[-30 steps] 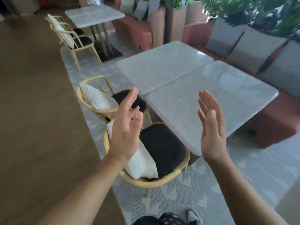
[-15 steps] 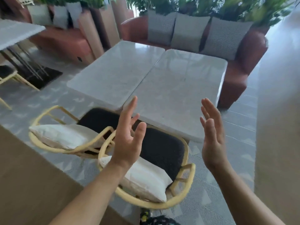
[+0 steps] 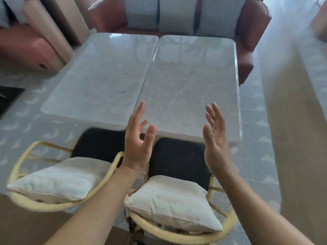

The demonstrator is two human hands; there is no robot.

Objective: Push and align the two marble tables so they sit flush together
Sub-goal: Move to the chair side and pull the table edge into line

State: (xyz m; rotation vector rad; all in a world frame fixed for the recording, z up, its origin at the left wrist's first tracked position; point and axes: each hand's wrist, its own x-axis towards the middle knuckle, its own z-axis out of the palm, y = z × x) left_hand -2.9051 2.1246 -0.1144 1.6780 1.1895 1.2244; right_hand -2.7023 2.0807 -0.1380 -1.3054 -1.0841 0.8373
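Grip: left hand (image 3: 137,147), right hand (image 3: 215,144) spread, empty.

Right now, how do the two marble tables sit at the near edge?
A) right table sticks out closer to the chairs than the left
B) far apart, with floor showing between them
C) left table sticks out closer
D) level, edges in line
A: the right marble table has its near edge lower in the head view, over the black seats, than the left marble table; both hands hover open, touching neither.

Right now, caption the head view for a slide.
Open hands raised over two chairs, facing two marble tables.
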